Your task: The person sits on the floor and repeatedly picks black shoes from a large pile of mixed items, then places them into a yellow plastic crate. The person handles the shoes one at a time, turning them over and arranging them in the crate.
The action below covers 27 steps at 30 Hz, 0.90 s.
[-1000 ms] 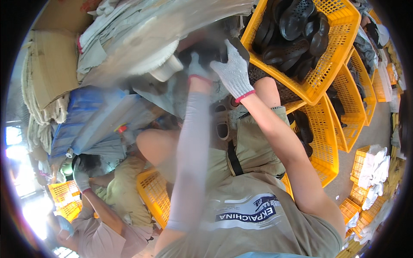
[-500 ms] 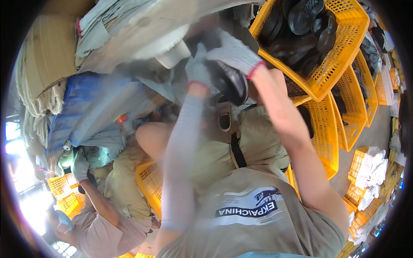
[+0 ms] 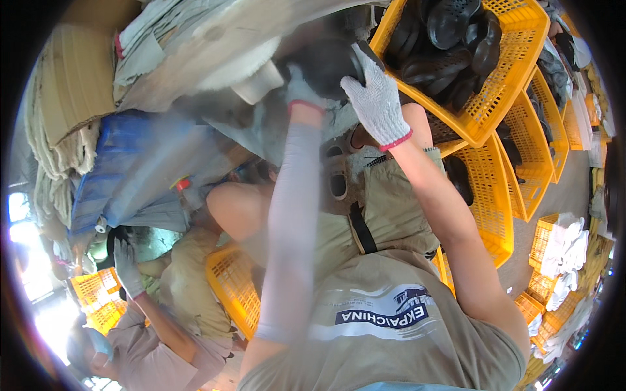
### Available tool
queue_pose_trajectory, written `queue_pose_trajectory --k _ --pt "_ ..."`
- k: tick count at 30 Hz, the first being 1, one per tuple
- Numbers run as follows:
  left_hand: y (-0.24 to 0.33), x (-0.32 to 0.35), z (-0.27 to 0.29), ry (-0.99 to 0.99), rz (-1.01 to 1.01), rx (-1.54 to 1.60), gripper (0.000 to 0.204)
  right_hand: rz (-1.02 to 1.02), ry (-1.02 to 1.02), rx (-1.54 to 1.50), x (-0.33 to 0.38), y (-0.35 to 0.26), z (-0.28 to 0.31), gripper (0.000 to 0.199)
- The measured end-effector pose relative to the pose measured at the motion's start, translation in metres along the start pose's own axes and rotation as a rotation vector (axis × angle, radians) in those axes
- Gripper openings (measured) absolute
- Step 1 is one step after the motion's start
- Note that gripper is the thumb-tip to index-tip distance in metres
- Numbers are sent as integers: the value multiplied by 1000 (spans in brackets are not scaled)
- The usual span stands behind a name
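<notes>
A black shoe (image 3: 324, 64), partly blurred, is held up between both gloved hands beside a white fluffy wheel (image 3: 242, 64) with a pale hub. My left hand (image 3: 304, 91), in a grey-white knit glove with a red cuff, grips the shoe's near left side; its fingers are partly lost in haze. On the other side, my right hand (image 3: 378, 101), gloved alike, has its fingers along the shoe's right end and its thumb apart below. Right of the hands, a yellow basket (image 3: 479, 127) holds several black perforated clogs (image 3: 443, 65).
More yellow baskets (image 3: 489, 195) stand along my right side. To the left are a blue panel (image 3: 107, 159), cardboard (image 3: 75, 85) and hanging cloths (image 3: 68, 159). A co-worker (image 3: 150, 332) with gloved hands sits at lower left, near another yellow basket (image 3: 231, 283).
The shoe has swung up from below my hands to between them, nearer the wheel. My right hand has turned and shifted slightly down and right. The co-worker's gloved hand has moved too.
</notes>
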<state>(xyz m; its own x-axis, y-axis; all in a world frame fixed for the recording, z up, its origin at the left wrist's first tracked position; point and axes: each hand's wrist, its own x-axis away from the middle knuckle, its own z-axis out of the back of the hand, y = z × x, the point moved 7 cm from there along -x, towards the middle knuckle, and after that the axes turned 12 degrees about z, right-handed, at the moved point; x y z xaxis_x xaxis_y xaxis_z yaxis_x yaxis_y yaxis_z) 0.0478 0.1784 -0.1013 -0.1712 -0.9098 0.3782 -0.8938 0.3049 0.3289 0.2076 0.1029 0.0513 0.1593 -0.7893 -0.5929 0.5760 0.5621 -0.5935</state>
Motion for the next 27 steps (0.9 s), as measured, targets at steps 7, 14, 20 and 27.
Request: queue_pose_trajectory --k 7,14,20,27 --pt "76 16 93 550 -168 -1099 56 231 -90 -36 -37 -16 -22 52" --pt "94 84 56 648 -521 -1880 58 -106 -342 -199 -52 12 -61 31" --pt "71 108 31 463 -278 -1716 56 -27 -268 -82 -48 8 -83 38" --pt "47 68 23 235 -183 -716 55 -69 -233 -9 -28 -3 -70 68"
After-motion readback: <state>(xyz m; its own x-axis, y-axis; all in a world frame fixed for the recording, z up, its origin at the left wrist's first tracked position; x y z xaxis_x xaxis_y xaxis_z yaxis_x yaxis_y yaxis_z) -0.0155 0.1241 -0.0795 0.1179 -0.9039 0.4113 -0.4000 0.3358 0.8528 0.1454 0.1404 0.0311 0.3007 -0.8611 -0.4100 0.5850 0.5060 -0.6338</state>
